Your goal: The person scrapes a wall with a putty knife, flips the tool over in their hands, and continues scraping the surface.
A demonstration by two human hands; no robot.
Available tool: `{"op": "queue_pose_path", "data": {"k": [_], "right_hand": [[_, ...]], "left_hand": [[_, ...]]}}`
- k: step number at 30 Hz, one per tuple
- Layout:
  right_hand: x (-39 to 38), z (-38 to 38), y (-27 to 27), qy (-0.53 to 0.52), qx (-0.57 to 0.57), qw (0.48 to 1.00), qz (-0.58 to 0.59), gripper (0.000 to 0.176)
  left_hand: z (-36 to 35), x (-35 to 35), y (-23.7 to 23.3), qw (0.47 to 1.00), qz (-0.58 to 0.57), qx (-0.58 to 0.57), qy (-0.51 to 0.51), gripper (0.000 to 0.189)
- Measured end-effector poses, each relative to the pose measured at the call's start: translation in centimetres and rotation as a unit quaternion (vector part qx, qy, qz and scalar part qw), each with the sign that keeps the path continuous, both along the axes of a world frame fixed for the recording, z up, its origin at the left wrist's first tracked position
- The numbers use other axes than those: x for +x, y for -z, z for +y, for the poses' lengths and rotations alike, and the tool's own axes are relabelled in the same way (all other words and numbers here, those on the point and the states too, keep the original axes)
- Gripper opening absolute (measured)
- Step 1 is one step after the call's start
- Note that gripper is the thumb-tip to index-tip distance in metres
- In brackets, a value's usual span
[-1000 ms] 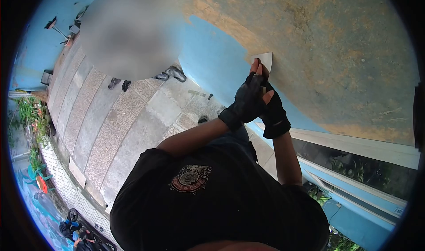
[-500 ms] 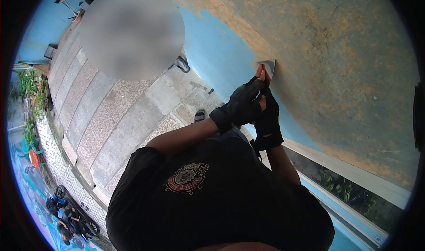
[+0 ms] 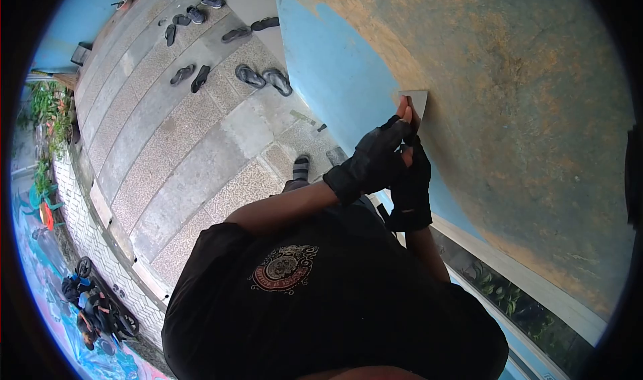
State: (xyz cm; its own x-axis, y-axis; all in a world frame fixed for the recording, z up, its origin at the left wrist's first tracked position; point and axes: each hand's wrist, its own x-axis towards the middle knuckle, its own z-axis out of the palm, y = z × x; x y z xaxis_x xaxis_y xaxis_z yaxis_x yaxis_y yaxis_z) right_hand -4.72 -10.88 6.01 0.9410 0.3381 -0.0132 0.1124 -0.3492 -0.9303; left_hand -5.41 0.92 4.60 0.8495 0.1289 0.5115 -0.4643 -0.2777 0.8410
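A scraper with a flat metal blade (image 3: 418, 101) rests against the wall (image 3: 502, 132), at the border between bare brownish plaster and light blue paint (image 3: 335, 58). My left hand (image 3: 380, 155), in a black fingerless glove, is closed over the tool, with its fingertips near the blade. Just below it, my right hand (image 3: 412, 185), gloved the same way, is closed around the lower part of the scraper. The two hands touch each other. Both gloves hide the handle.
Several sandals (image 3: 249, 76) lie on the tiled floor (image 3: 194, 159) to the left. A sandalled foot (image 3: 301, 167) shows beside my body. A ledge (image 3: 529, 279) runs along the wall's bottom. Far left are plants (image 3: 60, 112) and a motorcycle (image 3: 100, 299) with people near it.
The view has shifted slightly, and my hands with the scraper appear a little further right. The blurred round patch over the floor is gone, revealing sandals. The blade still touches the wall.
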Motion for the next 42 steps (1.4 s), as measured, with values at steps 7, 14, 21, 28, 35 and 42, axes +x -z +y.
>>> {"op": "queue_pose_path", "data": {"k": [7, 14, 21, 28, 35, 42], "right_hand": [[-0.6, -0.5, -0.6, 0.035, 0.044, 0.989, 0.139, 0.047], [-1.5, 0.0, 0.7, 0.058, 0.036, 0.996, 0.056, 0.05], [-0.3, -0.4, -1.2, -0.046, -0.031, 0.99, 0.127, 0.05], [-0.4, 0.3, -1.6, -0.019, -0.136, 0.99, -0.034, 0.054], [0.0, 1.0, -2.3, -0.072, -0.153, 0.984, -0.059, 0.071], [0.9, 1.4, -0.2, -0.027, -0.133, 0.987, -0.084, 0.051]], "left_hand": [[-1.5, -0.6, -0.9, 0.996, 0.049, -0.025, -0.064, 0.077], [-1.0, -0.3, -1.3, 0.991, -0.014, 0.058, -0.121, 0.063], [-0.6, 0.7, -1.6, 0.988, -0.004, 0.059, -0.141, 0.043], [0.9, 1.4, -2.0, 0.992, 0.07, 0.088, -0.063, 0.043], [1.4, 1.7, -1.9, 0.994, 0.055, 0.078, -0.048, 0.04], [0.8, 1.7, -1.5, 0.995, 0.075, 0.059, -0.037, 0.045]]}}
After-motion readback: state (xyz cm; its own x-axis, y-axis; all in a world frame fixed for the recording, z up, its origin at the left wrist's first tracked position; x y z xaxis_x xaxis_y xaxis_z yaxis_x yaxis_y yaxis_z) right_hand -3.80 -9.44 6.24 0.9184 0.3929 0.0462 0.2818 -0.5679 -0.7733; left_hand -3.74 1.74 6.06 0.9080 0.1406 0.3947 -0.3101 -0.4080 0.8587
